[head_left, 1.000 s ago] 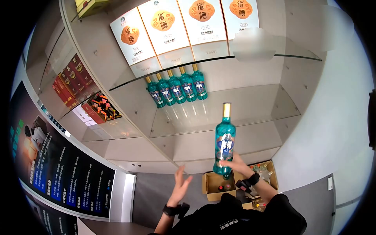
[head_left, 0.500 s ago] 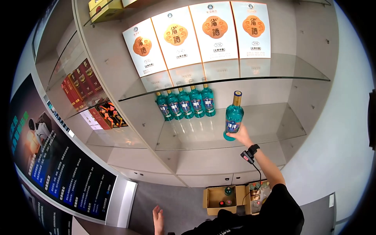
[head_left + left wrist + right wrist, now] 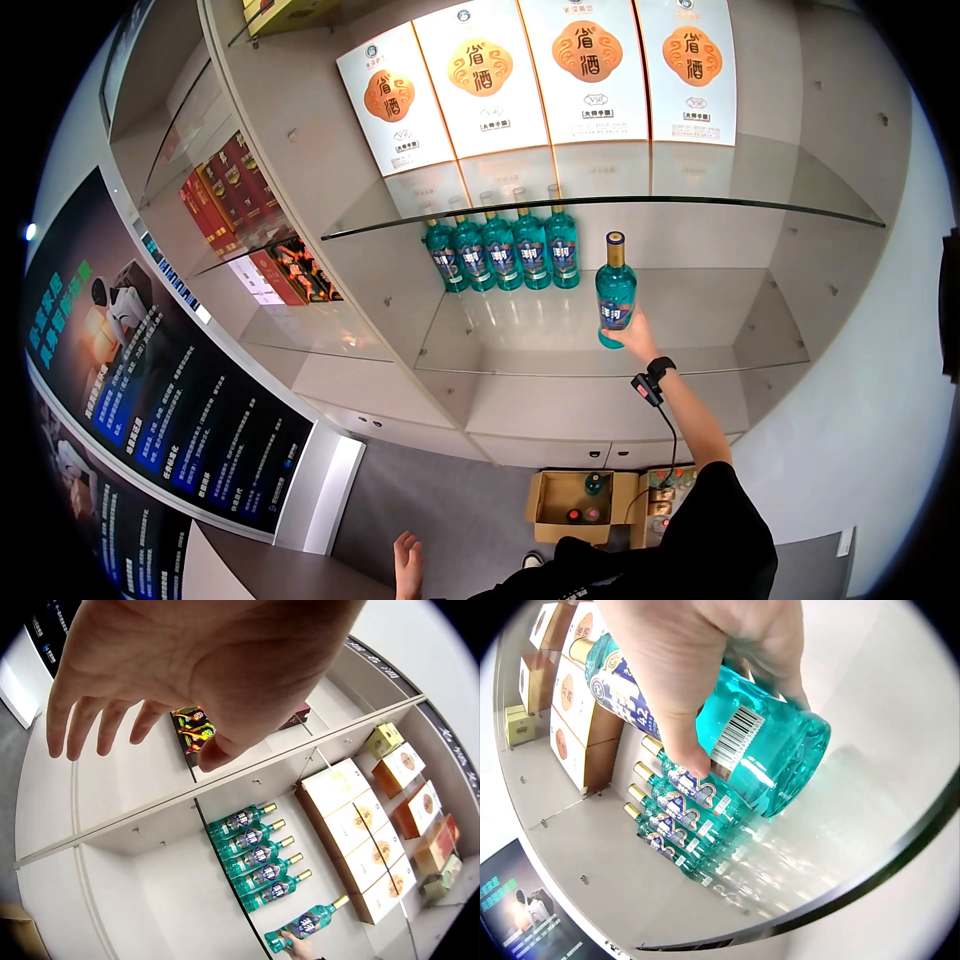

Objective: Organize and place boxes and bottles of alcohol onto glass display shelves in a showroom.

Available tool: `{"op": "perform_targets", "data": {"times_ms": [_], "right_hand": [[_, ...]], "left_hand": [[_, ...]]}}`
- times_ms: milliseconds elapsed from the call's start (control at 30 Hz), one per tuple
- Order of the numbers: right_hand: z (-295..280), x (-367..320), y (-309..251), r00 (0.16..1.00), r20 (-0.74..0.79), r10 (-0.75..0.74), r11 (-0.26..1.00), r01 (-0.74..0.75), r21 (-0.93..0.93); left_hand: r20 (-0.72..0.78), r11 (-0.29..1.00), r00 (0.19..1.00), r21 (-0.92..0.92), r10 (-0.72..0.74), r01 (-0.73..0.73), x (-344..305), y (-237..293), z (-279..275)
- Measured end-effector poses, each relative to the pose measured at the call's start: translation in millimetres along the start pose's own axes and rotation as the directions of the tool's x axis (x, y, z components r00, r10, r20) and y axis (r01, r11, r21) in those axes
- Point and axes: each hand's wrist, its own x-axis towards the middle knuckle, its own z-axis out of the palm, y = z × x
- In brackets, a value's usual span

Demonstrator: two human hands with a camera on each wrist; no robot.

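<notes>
My right hand (image 3: 633, 335) grips a teal glass bottle (image 3: 615, 290) with a gold cap and blue label around its lower body. It holds the bottle upright over the glass shelf (image 3: 700, 310), to the right of a row of several matching bottles (image 3: 505, 250). In the right wrist view, the thumb and fingers wrap the held bottle (image 3: 780, 750), and its barcode shows beside the thumb. My left hand (image 3: 408, 562) hangs low at the front, holding nothing. Its fingers (image 3: 112, 724) are spread and loosely bent in the left wrist view.
A glass shelf edge (image 3: 600, 202) runs above the bottles, carrying several white boxes (image 3: 595, 75). Below on the floor stand an open carton (image 3: 545, 520) with a few bottles and a second carton (image 3: 640, 535). Red boxes (image 3: 225, 195) sit in the left bay.
The right hand has carried the bottle up from above the cartons and forward over the shelf, near the bottle row. The left hand has dropped lower and to the left.
</notes>
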Motion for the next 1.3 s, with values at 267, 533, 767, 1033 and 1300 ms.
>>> {"op": "perform_targets", "data": {"times_ms": [267,533,767,1033,1300], "right_hand": [[5,4,16,0.999,-0.035,0.021,0.999,-0.022,-0.024],[4,6,12,0.998,-0.044,0.048,0.996,-0.051,-0.073],[8,13,27,0.995,-0.020,0.098,0.995,-0.098,-0.018],[24,46,58,0.951,-0.103,0.292,0.872,-0.308,-0.380],[43,92,71,0.897,-0.118,0.427,0.807,-0.436,-0.399]], "left_hand": [[-0.015,0.999,1.000,0.024,-0.021,0.021,1,4,2],[-0.040,0.998,0.998,0.035,-0.044,0.045,1,7,10],[-0.014,1.000,1.000,0.003,-0.024,0.024,4,7,24],[0.071,0.994,0.995,0.093,-0.073,0.066,23,-2,15],[0.026,0.990,0.996,0.117,-0.087,0.084,37,-26,14]]}}
